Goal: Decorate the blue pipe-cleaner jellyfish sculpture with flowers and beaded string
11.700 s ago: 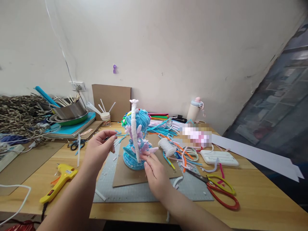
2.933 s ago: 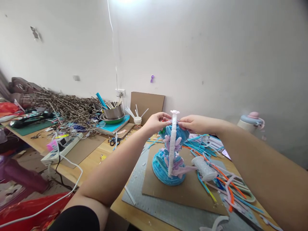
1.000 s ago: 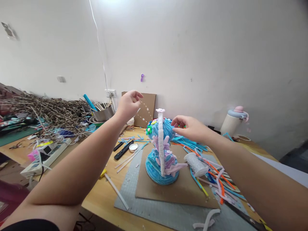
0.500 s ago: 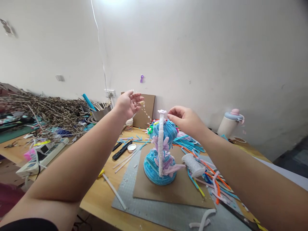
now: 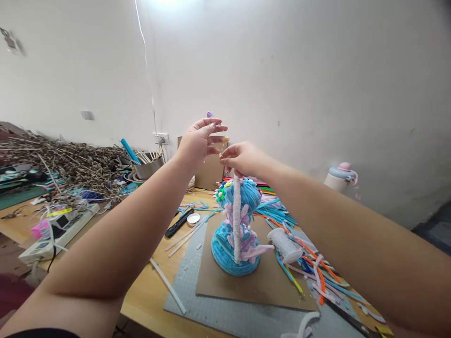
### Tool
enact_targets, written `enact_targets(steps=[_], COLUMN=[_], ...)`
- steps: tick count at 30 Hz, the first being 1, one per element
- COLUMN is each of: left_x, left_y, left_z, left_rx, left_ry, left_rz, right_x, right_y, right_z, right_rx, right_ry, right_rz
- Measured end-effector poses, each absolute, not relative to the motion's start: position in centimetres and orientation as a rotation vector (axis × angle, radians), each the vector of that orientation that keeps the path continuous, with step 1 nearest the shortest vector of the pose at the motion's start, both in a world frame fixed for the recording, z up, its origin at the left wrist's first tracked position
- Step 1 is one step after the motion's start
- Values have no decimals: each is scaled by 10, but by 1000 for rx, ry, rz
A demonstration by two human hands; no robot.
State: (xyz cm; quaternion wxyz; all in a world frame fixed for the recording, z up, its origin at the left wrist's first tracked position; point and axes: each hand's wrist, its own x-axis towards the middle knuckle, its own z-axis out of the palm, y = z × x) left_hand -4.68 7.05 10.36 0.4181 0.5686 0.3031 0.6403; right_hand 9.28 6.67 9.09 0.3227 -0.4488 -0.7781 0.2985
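My left hand (image 5: 199, 140) is raised above the craft piece, thumb and forefinger pinched on a thin strand of small clear beads (image 5: 218, 125), the other fingers spread. Close beside it, my right hand (image 5: 244, 158) pinches a bead of what looks like the same strand. Just below my right hand rises a white fuzzy post (image 5: 237, 216), its top hidden by the hand. It stands against a blue pipe-cleaner craft piece (image 5: 234, 267) with a round swirled base, pink petals and a blue top dotted with colourful flowers.
The piece stands on cardboard (image 5: 225, 298) over a grey cutting mat (image 5: 186, 300). A clear spool (image 5: 285, 245) and loose pipe cleaners lie right, near scissors (image 5: 347, 319). Left are a black cutter (image 5: 179, 223), a white lid (image 5: 193, 219) and a power strip (image 5: 59, 234). A bottle (image 5: 336, 178) stands back right.
My right hand has moved left and up, over the post's top, to the bead strand. My left hand has shifted slightly right and up, bringing both hands close together.
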Motion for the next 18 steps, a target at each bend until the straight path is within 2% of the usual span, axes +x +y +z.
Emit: enact_targets(steps=[4,10,14,18], left_x=[-50,-46,-44,-46], left_y=[71,76,76,78], left_z=[102,102,104,102], left_rx=[1432,1383,1260,1280], left_ry=[740,662,665,711], left_rz=[1620,1582,1601,1625], right_x=[94,99,101,102], right_y=[69,66,64,63], right_z=[99,101,99,100], right_rx=[-1209,-1156,-1181,-1159], right_ry=[-2011,-2075,-2176,-2024], right_rz=[772,952,910,916])
